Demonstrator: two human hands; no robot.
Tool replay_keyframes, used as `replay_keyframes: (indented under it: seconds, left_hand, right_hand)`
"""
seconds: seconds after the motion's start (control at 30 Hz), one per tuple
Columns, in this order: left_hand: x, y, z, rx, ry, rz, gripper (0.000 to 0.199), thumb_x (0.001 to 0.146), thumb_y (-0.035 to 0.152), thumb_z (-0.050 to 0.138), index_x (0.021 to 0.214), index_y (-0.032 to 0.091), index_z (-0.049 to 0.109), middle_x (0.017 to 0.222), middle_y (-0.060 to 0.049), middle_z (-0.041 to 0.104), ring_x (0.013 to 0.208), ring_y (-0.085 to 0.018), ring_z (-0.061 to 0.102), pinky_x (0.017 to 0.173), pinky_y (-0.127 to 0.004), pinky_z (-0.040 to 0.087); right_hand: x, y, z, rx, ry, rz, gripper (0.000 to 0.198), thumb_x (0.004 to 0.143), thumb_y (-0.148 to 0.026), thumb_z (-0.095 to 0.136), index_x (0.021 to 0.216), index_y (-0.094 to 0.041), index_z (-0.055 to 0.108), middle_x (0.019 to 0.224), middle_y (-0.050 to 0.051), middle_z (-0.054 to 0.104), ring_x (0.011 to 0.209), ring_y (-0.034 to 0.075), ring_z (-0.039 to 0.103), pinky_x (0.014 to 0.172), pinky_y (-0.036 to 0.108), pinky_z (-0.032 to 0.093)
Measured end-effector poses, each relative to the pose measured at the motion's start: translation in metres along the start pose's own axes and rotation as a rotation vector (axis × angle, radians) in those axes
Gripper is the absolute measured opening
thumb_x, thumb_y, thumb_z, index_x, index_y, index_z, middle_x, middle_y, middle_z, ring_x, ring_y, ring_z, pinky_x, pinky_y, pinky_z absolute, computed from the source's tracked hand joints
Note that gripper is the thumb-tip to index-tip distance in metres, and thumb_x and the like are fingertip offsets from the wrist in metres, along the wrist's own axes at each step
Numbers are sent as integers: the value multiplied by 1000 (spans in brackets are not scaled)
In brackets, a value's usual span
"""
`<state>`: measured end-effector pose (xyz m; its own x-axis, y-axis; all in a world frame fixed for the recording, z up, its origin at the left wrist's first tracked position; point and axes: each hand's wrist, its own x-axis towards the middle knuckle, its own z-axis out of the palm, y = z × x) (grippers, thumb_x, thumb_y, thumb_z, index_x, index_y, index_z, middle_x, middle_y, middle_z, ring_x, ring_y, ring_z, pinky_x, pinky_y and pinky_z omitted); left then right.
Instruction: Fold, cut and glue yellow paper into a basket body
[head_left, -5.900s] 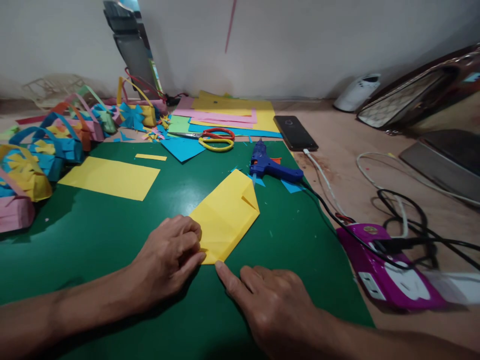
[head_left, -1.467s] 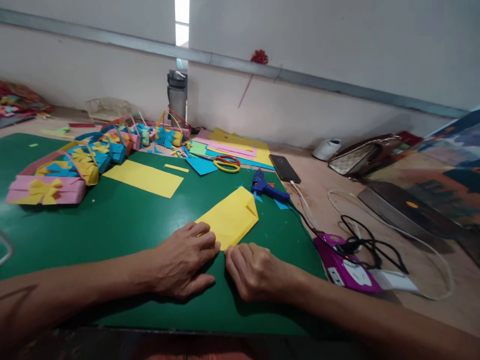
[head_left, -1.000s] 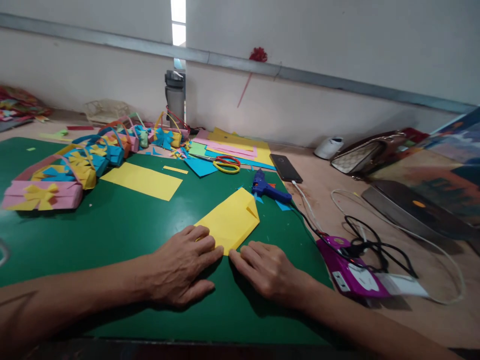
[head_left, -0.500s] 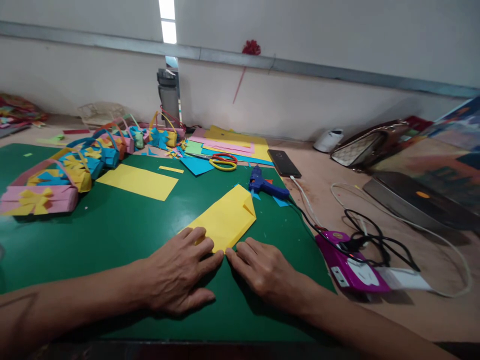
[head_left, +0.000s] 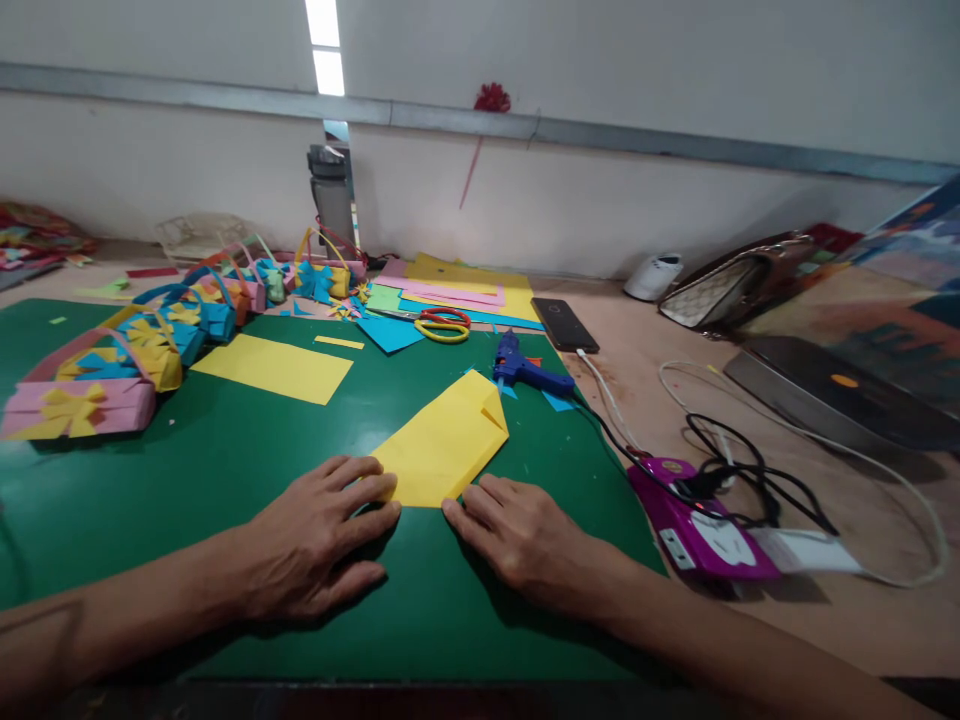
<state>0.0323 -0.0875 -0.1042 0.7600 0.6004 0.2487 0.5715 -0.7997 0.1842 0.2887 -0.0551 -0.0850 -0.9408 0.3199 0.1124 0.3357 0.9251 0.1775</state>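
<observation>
A folded sheet of yellow paper (head_left: 442, 445) lies slanted on the green mat (head_left: 247, 490), with creased flaps at its far right end and along its right side. My left hand (head_left: 322, 535) rests flat at its near left corner, fingers stretched out and fingertips touching the edge. At the near right corner, my right hand (head_left: 514, 530) has its fingers curled together and presses the paper's edge down. Beyond the paper lies a blue glue gun (head_left: 532, 370). A flat yellow sheet (head_left: 274, 368) is on the mat to the left.
Paper baskets with bows (head_left: 82, 408) line the left side. Scissors (head_left: 442, 324) lie by stacked coloured paper (head_left: 465, 285) at the back. A phone (head_left: 564, 325), a purple power strip (head_left: 697, 520) with cables, and a handbag (head_left: 735, 285) are on the right.
My left hand has slid left along the paper's near edge, away from my right hand, uncovering more of that edge. The right hand stays at its corner. The view has shifted slightly.
</observation>
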Motion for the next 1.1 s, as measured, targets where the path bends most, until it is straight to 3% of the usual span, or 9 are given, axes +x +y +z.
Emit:
replay_keyframes:
  seconds: [0.37,0.5,0.7,0.9,1.1]
  left_hand:
    - [-35,-14,-2,151,94,-46,29,89,28,49,116,18,56,125,-10,58,114,-29,49,92,-45,43]
    - [-25,-7,0,253,198,3,26,91,25,48,114,15,57,115,-11,63,110,-27,51,96,-45,38]
    - [22,12,11,129,-115,10,62,89,55,43,136,13,41,141,-13,45,128,-35,37,103,-52,30]
    - [20,7,15,166,-65,-81,58,90,50,44,134,12,43,142,-14,43,137,-37,22,104,-58,26]
    - [9,-8,12,268,-29,-153,55,90,50,44,132,15,46,142,-12,44,135,-37,25,102,-57,31]
  right_hand:
    - [1,1,2,-28,51,-24,26,87,-11,42,104,-5,60,82,10,61,66,19,50,56,32,38]
    - [2,0,3,-24,43,-26,24,86,-11,44,103,-6,60,80,9,60,67,19,50,57,32,38]
    - [1,-3,0,-28,-44,6,24,86,-12,47,108,-8,57,88,11,60,73,20,51,61,32,39]
    - [0,-3,0,20,-77,15,24,89,-13,43,108,-8,57,90,10,60,77,20,52,64,33,41]
    - [2,-3,-3,9,-90,19,25,87,-13,47,109,-7,55,89,10,60,77,22,52,61,34,40]
